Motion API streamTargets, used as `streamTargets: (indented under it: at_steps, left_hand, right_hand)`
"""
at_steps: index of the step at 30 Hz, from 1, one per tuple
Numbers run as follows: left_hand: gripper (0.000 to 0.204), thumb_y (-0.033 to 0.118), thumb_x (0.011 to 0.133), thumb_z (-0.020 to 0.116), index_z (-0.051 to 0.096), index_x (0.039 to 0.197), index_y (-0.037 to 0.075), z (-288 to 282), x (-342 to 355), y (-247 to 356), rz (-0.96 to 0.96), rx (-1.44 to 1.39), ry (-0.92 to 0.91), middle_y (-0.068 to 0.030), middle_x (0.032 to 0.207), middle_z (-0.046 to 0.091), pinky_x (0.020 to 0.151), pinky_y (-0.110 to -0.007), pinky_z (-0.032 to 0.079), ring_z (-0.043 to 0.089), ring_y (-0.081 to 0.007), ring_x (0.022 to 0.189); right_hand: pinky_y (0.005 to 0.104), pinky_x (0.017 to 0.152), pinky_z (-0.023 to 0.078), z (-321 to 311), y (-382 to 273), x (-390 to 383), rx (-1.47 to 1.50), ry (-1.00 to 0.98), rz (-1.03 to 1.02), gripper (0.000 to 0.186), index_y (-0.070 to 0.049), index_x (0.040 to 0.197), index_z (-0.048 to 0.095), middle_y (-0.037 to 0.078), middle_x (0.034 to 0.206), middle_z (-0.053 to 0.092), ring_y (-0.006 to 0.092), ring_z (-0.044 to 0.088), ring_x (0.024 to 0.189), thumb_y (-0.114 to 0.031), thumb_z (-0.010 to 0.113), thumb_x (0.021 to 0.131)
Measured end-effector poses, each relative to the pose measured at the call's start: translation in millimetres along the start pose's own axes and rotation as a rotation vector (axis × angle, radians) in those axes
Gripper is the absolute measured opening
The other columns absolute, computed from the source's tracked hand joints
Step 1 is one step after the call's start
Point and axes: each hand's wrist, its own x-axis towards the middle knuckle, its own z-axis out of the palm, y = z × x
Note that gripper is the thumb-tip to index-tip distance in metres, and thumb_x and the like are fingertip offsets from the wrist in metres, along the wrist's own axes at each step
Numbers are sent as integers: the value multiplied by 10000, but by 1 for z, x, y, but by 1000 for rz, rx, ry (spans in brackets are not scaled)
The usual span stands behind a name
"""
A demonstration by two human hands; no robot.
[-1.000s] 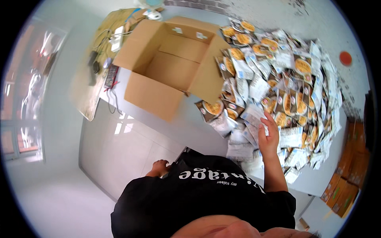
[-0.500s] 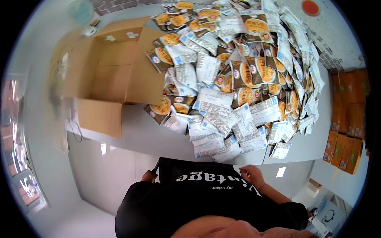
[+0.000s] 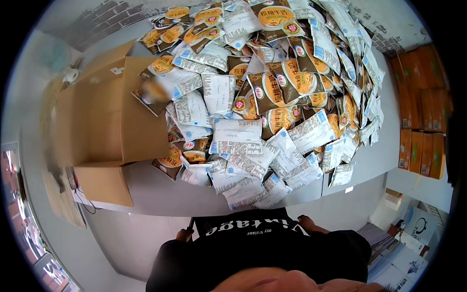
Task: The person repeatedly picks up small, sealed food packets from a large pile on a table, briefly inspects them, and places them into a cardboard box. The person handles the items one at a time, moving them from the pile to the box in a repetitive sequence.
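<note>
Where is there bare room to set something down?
Two patches of grey table: the front-left strip between the open carton's lower flap, the packets and the front edge; and the right end, between packets and the table edge nearest the stacked brown boxes. Crowded: the middle and back, heaped with packets up to the carton's right flap.

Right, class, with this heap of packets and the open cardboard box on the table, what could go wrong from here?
White packets at the front lie near the table's edge; a bump might send one down.

The cardboard box's right flap seems to meet the heap, so shifting the box could knock packets.

The left hand and right hand are down by the shirt, perhaps too far to catch one.
</note>
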Motion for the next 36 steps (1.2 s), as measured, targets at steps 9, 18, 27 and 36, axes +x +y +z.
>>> streamTargets:
  at_steps: [9, 18, 27, 36]
  left_hand:
    - [475, 485, 791, 584, 667, 876, 25, -19, 14, 2, -32, 64, -121, -159, 841, 657, 687, -410, 469, 637, -259, 815]
    - [478, 485, 803, 572, 665, 899, 26, -68, 10, 54, 143, 284, -61, -172, 882, 655, 704, -417, 472, 636, -275, 840]
    - [482, 486, 816, 559, 662, 922, 27, -80, -35, 116, 382, 540, 108, -185, 922, 653, 721, -425, 475, 635, -291, 864]
    - [486, 486, 828, 546, 660, 944, 28, -53, -72, 163, 587, 742, 361, -198, 962, 651, 738, -433, 478, 634, -307, 889]
  right_hand:
    - [413, 893, 460, 42, -23, 47, 378, -63, 399, 509, -3, 1082, 638, 207, 1087, 634, 356, 590, 1049, -431, 544, 823]
    - [393, 821, 490, 48, -17, 39, 492, 123, 460, 500, -47, 1141, 614, 175, 987, 663, 305, 636, 935, -421, 581, 811]
    - [415, 869, 465, 74, -24, 29, 686, 191, 473, 598, 17, 1063, 633, 223, 1018, 648, 361, 604, 998, -498, 604, 760]
    - [396, 818, 493, 92, -20, 24, 764, 468, 355, 554, 7, 1107, 600, 197, 936, 670, 341, 636, 907, -434, 617, 773]
